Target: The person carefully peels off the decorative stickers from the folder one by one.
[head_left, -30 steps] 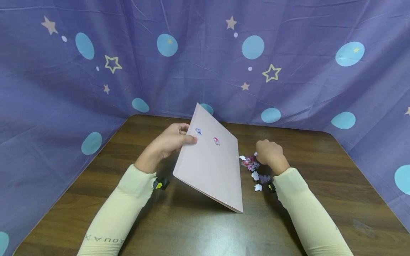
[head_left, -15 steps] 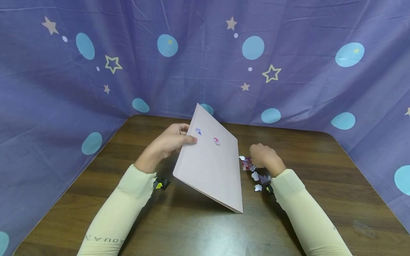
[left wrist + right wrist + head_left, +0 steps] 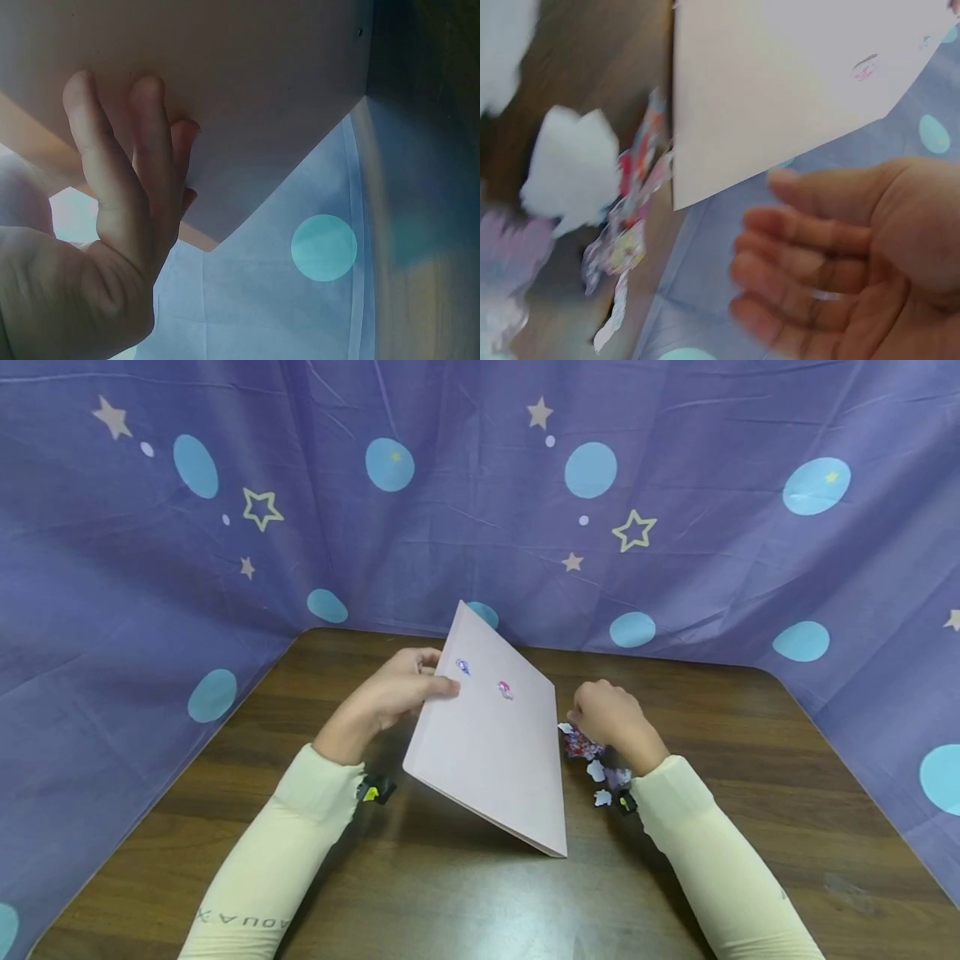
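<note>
A pale pink folder (image 3: 495, 752) is held tilted over the table, its lower right edge down at the tabletop. My left hand (image 3: 393, 693) grips its left edge, thumb on the upper face; the left wrist view shows the fingers (image 3: 112, 165) against the underside. Two small stickers are on the upper face, one blue (image 3: 463, 667) and one pink (image 3: 506, 690). Right of the folder lies a heap of colourful stickers (image 3: 582, 744). My right hand (image 3: 609, 717) hovers by that heap; in the right wrist view its fingers are loosely bent with nothing visible between them.
White sticker pieces (image 3: 596, 770) and a purple one (image 3: 617, 778) lie nearer me beside the heap. A clear scrap (image 3: 851, 893) is on the wooden table (image 3: 480, 918) at the right. Behind hangs a purple star-printed curtain (image 3: 480, 527).
My right hand has moved left over the sticker heap, toward the folder's right edge. The left hand and the folder have stayed in place.
</note>
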A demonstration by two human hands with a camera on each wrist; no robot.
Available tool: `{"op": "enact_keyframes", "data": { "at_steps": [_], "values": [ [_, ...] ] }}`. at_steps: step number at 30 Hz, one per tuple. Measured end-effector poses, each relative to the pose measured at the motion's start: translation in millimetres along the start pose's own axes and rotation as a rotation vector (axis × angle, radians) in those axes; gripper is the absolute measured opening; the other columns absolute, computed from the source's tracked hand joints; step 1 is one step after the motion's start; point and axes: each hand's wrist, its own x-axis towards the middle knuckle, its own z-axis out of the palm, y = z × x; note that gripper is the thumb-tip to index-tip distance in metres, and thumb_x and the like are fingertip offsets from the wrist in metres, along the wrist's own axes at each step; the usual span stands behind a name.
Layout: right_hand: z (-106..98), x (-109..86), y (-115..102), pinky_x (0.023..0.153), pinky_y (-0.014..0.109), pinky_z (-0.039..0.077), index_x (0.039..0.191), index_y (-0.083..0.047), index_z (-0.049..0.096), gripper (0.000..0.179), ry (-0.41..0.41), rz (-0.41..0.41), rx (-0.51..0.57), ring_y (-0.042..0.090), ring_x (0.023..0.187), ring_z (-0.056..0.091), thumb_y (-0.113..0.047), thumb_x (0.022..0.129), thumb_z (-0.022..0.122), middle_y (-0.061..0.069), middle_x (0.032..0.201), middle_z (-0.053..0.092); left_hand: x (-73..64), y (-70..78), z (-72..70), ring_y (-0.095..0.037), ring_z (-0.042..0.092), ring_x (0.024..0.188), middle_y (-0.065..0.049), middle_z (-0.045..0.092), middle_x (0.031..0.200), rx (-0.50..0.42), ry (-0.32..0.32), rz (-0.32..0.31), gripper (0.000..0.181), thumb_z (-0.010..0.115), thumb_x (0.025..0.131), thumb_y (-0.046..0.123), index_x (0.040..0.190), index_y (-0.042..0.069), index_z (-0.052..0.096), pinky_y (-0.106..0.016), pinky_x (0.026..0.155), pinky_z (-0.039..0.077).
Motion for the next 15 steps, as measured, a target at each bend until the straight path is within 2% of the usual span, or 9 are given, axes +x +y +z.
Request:
{"op": "enact_keyframes", "data": {
  "at_steps": [5, 9, 12, 15],
  "values": [
    [1, 1.9, -14, 0.063, 0.037, 0.051, 0.093, -0.009, 0.074, 0.01, 0.156, -0.193, 0.08, 0.016, 0.07, 0.057, -0.017, 0.098, 0.07, 0.0, 0.08, 0.065, -0.6, 1.6, -0.6, -0.026, 0.075, 0.083, -0.023, 0.073, 0.11, 0.008, 0.003, -0.014, 0.044, 0.064, 0.094, 0.002, 0.136, -0.005, 0.05, -0.047, 0.072, 0.064],
    [6, 6.6, -26, 0.069, 0.037, 0.054, 0.102, -0.005, 0.074, 0.011, 0.279, -0.316, 0.108, 0.018, 0.075, 0.059, -0.015, 0.097, 0.071, 0.003, 0.086, 0.067, -0.5, 1.4, -1.1, -0.026, 0.075, 0.083, -0.023, 0.072, 0.111, 0.011, -0.002, -0.014, 0.046, 0.064, 0.095, 0.002, 0.137, -0.005, 0.048, -0.046, 0.073, 0.064],
    [11, 12.8, -33, 0.073, 0.038, 0.055, 0.105, -0.005, 0.074, 0.014, 0.352, -0.383, 0.086, 0.02, 0.08, 0.061, -0.016, 0.097, 0.072, 0.004, 0.09, 0.067, -0.5, 0.8, -1.5, -0.027, 0.075, 0.083, -0.023, 0.072, 0.111, 0.011, -0.001, -0.011, 0.046, 0.064, 0.095, 0.002, 0.137, -0.005, 0.048, -0.046, 0.073, 0.064],
    [15, 18.5, -39, 0.08, 0.039, 0.057, 0.107, -0.005, 0.074, 0.017, 0.39, -0.421, 0.056, 0.022, 0.089, 0.064, -0.019, 0.097, 0.073, 0.006, 0.095, 0.069, -0.5, 0.5, -1.2, -0.027, 0.075, 0.084, -0.024, 0.072, 0.111, 0.01, -0.003, -0.008, 0.046, 0.064, 0.095, 0.002, 0.137, -0.005, 0.048, -0.047, 0.073, 0.064]
  ]
}}
